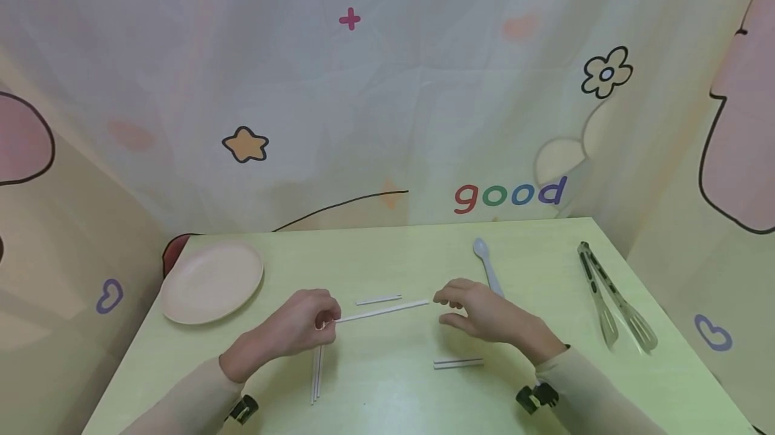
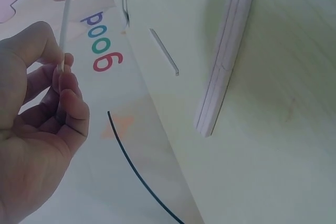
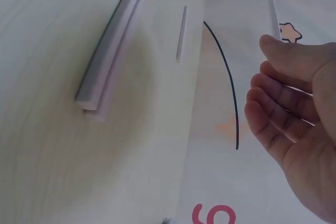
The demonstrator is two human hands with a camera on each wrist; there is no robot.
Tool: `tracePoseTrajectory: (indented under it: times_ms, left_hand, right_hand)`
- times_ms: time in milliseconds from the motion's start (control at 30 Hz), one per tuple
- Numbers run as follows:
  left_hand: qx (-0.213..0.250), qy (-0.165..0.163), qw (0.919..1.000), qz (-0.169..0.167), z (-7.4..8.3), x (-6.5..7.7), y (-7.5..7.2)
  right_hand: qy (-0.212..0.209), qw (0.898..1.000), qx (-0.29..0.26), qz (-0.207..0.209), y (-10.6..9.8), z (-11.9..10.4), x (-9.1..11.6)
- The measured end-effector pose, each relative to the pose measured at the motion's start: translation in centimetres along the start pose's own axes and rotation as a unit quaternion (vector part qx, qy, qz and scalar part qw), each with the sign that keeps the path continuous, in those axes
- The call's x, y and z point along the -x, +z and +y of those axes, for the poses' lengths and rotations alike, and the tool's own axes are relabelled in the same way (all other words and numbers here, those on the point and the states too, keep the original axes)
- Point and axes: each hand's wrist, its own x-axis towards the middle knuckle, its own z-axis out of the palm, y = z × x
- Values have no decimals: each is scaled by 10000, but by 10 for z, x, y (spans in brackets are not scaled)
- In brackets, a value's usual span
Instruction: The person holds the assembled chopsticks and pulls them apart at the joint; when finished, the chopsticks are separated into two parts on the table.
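Observation:
My left hand pinches one end of a thin white stick between thumb and fingers, above the table. The stick slants up toward my right hand, whose loosely bent fingers are spread from the thumb, fingertips right at its far end. In the right wrist view the stick passes close by the right thumb tip. Several white sticks lie side by side below the left hand, their far ends hidden by it. A short pair of white sticks lies below the right hand; another short stick lies behind the held one.
A round pale plate stands at the back left of the table. The grey spoon lies behind my right hand, which covers its handle end. Metal tongs lie at the right. A patterned curtain hangs behind the table's back edge.

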Motion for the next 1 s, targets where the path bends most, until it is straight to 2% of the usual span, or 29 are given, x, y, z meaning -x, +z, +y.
tracePoseTrajectory:
  times_ms: [167,367,567,767,1000]
  left_hand:
    - [15,204,9997,-127,1,-9,-1]
    - [85,221,9992,-310,3,-18,-1]
    - [121,335,9989,-315,5,-27,2]
    - [200,309,9988,-334,8,-32,0]
    - [208,300,9989,-295,9,-36,1]
  right_hand:
    - [-27,10000,-24,23,-3,-1,-5]
    - [-80,10000,7,-3,-6,-6,-9]
    - [-366,9992,-13,142,-6,-9,-13]
    - [-799,9959,84,421,-6,-8,-18]
    - [-1043,9911,393,734,-6,-8,-20]
